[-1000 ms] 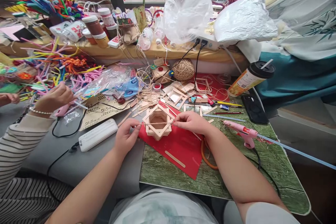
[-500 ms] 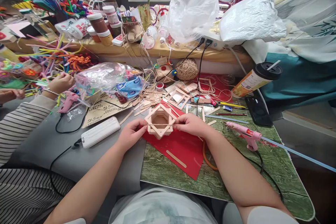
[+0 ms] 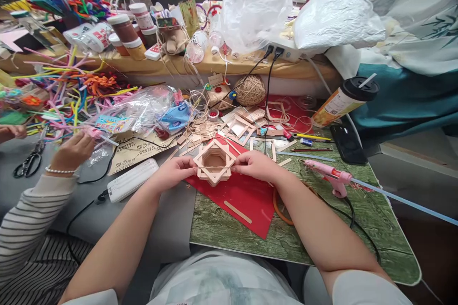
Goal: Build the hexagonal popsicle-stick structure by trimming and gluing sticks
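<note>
A star-shaped stack of wooden craft sticks [image 3: 213,178] with a hollow centre stands on a red sheet [image 3: 250,205]. Across its near side lies a thin wooden stick [image 3: 214,169], seen edge-on. My left hand [image 3: 173,171] pinches the stick's left end, fingers closed. At the right end my right hand [image 3: 252,166] pinches the same stick between thumb and fingers. A loose stick [image 3: 238,212] lies flat on the red sheet, nearer my body.
Right: a pink glue gun [image 3: 334,176], a phone [image 3: 348,144] and a lidded cup [image 3: 345,99]. Left: a white power strip [image 3: 132,180], scissors [image 3: 30,159], and another person's hand [image 3: 77,150] at a pink glue gun [image 3: 92,132]. Behind, loose sticks and a twine ball [image 3: 250,89].
The view has shifted slightly. My hands still hold the stick over the stack. At the left, the other person's hand has come down to the pink glue gun, and scissors now show.
</note>
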The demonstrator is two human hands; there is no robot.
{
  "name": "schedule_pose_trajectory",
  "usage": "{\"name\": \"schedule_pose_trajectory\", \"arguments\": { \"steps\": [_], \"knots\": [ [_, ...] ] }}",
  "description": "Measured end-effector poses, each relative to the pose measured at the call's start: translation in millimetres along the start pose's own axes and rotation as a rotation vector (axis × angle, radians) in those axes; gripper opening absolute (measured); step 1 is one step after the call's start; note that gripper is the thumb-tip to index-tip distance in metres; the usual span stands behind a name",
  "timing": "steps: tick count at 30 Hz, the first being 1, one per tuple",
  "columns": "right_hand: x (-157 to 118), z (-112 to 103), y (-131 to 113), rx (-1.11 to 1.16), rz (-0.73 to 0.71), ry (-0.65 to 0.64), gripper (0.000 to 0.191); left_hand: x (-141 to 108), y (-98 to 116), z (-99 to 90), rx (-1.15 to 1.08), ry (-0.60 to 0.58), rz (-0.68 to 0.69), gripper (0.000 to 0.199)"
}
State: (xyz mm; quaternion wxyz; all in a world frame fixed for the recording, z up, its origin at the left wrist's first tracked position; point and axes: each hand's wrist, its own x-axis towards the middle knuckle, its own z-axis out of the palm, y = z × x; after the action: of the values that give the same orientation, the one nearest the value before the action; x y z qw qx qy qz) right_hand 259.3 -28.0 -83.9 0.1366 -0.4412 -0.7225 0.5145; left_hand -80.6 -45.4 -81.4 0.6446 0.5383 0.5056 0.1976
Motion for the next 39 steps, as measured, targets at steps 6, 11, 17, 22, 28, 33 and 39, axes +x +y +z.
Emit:
{"name": "schedule_pose_trajectory", "arguments": {
  "steps": [6, 11, 17, 22, 28, 33, 39],
  "knots": [
    [-4, -4, -12, -0.046, 0.049, 0.014, 0.034, 2, 4, 0.8, 0.02, -0.023, -0.043, 0.044],
    [-4, -3, -12, -0.11, 0.065, 0.026, 0.035, 1, 5, 1.7, 0.032, 0.003, -0.053, 0.043],
    [0, 0, -7, -0.155, 0.025, 0.042, 0.035, 1, 9, 5.3, 0.04, 0.025, -0.072, 0.043],
    [0, 1, -4, -0.138, 0.024, 0.052, 0.038, 1, 11, 7.6, 0.052, 0.048, -0.07, 0.037],
    [-4, -2, -9, -0.108, -0.011, 0.077, 0.039, -1, 12, 10.8, 0.078, 0.085, -0.067, 0.031],
    [-4, -4, -12, -0.091, 0.014, 0.069, 0.037, 0, 7, 9.6, 0.095, 0.064, -0.061, 0.033],
    [-3, -5, -11, -0.109, 0.03, 0.052, 0.032, 2, 3, 3.9, 0.101, 0.035, -0.058, 0.039]
  ]
}}
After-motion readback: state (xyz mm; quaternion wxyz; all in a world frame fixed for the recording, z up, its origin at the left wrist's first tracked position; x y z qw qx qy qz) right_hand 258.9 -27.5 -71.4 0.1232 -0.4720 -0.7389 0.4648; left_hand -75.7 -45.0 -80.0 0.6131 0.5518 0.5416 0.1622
